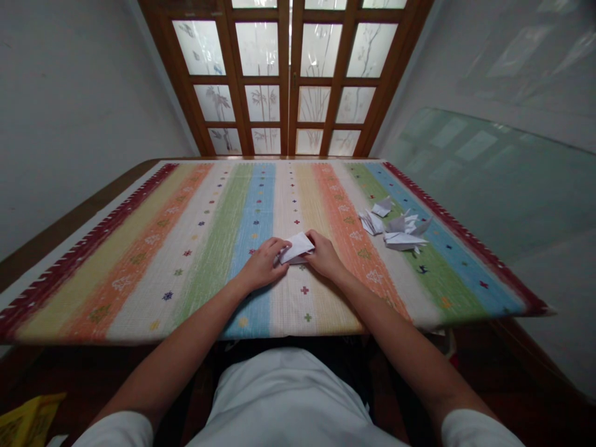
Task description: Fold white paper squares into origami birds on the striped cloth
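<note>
A small piece of folded white paper point(296, 247) is held between my two hands, just above the tablecloth near the middle of the table. My left hand point(265, 266) pinches its left edge, the thumb below and fingers on top. At the paper's right end, my right hand point(325, 253) closes its fingers on the corner. Some of the fingertips and the paper's underside are hidden. To the right lie several folded white paper cranes point(404, 241), grouped close together on the cloth.
A striped, patterned tablecloth point(205, 248) covers the table. Beyond the far edge stand wooden doors with glass panes point(263, 102). A sheet of glass point(503, 167) is at the right wall. Something yellow point(30, 419) sits low at the left.
</note>
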`<state>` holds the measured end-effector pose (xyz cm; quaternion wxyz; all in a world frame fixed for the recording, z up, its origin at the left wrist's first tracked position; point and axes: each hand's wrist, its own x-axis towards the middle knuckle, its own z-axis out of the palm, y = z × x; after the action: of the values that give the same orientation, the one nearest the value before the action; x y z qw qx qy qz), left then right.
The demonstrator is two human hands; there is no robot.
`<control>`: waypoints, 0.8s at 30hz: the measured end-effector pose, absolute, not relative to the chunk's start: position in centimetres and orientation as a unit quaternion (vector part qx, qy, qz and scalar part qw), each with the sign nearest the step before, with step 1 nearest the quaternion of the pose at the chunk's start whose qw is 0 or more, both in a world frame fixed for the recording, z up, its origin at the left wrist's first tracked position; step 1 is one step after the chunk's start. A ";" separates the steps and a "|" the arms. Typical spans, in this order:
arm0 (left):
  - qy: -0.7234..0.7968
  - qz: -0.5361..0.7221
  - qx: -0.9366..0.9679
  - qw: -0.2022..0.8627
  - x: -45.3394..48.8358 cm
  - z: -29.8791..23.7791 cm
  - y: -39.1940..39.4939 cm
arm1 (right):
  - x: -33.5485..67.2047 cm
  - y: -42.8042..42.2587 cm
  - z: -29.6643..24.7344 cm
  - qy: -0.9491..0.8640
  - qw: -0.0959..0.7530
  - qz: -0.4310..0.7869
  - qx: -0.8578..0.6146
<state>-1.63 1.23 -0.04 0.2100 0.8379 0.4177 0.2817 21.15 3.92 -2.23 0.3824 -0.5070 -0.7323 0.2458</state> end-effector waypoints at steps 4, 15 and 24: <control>0.407 0.279 0.844 0.210 -1.4 0.1 1.1 | 21.4 4.6 -2.6 -0.706 0.437 0.217 -0.514; 0.418 0.265 0.846 0.199 -1.1 0.7 0.7 | 21.0 4.3 -1.2 -0.704 0.428 0.295 -0.484; 0.399 0.294 0.838 0.229 -1.4 0.3 1.0 | 20.9 4.4 -1.0 -0.711 0.449 0.224 -0.492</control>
<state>-1.43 1.05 0.33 0.2289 0.8379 0.3992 0.2936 20.94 4.36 -1.05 0.4489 -0.4924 -0.7112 0.2244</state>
